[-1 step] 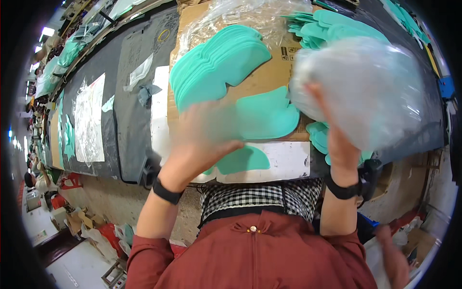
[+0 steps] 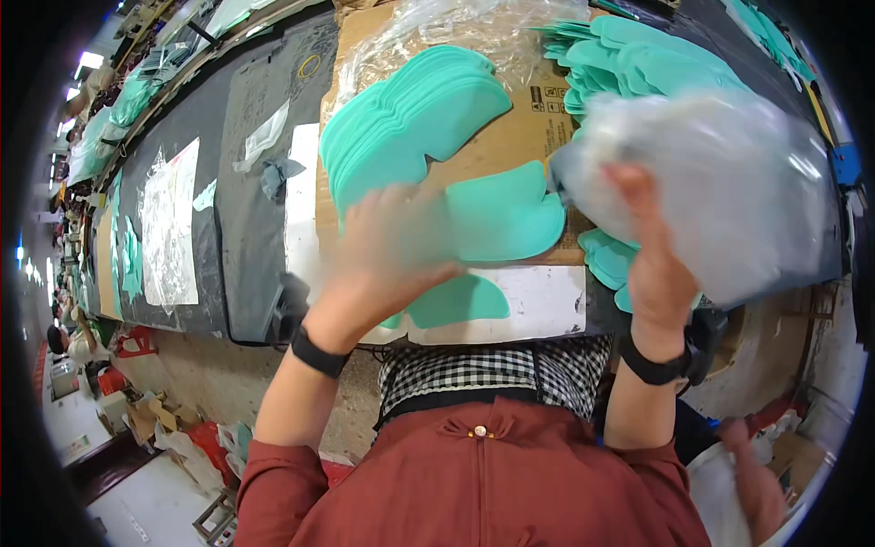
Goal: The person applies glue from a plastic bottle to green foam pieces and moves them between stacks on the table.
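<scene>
right hand (image 2: 654, 251): grip closed on blurred clear plastic (image 2: 729, 196), over right side of bench (image 2: 251, 292). left hand (image 2: 387, 246): blurred, can't tell its grip, at left end of green cut piece (image 2: 510, 214). green stack (image 2: 410, 128) on cardboard (image 2: 483, 153), just beyond it.

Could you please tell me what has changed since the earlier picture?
The right hand and the clear plastic bag it holds have moved to the right and slightly toward the person. No new grip or release shows. The blurred left hand and the stack of green pieces look essentially unchanged.
</scene>
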A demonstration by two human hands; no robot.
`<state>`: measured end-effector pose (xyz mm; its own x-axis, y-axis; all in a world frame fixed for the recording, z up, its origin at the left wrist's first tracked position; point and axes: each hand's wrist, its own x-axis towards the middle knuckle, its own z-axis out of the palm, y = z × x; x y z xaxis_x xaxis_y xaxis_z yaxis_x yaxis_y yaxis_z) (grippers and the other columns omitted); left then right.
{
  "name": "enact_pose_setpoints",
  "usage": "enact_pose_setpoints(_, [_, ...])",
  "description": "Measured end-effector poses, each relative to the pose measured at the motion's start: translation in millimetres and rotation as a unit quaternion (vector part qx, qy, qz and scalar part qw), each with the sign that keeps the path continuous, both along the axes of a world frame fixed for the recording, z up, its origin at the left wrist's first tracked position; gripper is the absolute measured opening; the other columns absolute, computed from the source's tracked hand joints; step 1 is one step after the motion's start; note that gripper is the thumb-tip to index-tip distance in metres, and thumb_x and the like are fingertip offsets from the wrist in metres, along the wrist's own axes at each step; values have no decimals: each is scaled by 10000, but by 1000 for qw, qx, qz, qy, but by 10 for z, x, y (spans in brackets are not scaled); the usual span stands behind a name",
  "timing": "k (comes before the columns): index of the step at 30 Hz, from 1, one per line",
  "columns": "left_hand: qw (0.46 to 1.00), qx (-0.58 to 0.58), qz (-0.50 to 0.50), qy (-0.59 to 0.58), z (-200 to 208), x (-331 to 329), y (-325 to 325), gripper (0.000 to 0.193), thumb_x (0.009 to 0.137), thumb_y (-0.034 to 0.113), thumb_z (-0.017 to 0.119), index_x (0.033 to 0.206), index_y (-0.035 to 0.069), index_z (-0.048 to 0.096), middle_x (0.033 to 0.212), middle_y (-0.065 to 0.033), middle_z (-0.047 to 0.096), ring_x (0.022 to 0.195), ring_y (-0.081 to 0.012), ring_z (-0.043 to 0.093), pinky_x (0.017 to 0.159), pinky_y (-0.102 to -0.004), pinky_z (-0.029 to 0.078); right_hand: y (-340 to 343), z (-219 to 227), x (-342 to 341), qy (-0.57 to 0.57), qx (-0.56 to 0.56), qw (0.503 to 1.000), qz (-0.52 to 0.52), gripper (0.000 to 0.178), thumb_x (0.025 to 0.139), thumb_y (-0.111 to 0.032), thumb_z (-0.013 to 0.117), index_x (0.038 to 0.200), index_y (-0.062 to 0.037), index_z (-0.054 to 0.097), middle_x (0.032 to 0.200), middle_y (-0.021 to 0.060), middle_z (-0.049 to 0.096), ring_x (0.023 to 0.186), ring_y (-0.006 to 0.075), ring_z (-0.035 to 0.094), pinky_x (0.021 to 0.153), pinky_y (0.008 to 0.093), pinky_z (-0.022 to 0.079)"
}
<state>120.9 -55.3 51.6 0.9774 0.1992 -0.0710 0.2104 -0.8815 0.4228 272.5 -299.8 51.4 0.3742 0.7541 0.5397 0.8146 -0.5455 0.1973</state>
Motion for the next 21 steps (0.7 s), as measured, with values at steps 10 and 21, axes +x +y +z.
enact_pose_setpoints(10, [995,82,-36,-40,-148,-10,-17,777,729,270,892,1408,70,573,1377,-161,569,1259,-368,526,1084,-467,399,-613,-192,-277,561,598,573,18,561,908,-138,839,1387,-9,579,1252,84,670,1087,216,683,1004,408,568])
enact_pose_setpoints(21, [996,79,17,-42,-94,56,-60,615,623,229,929,1101,80,573,1087,-137,548,1105,-374,539,928,-446,434,-659,-510,-704,665,610,431,26,786,854,-51,860,1525,-93,453,1398,75,596,1271,254,601,989,415,596])
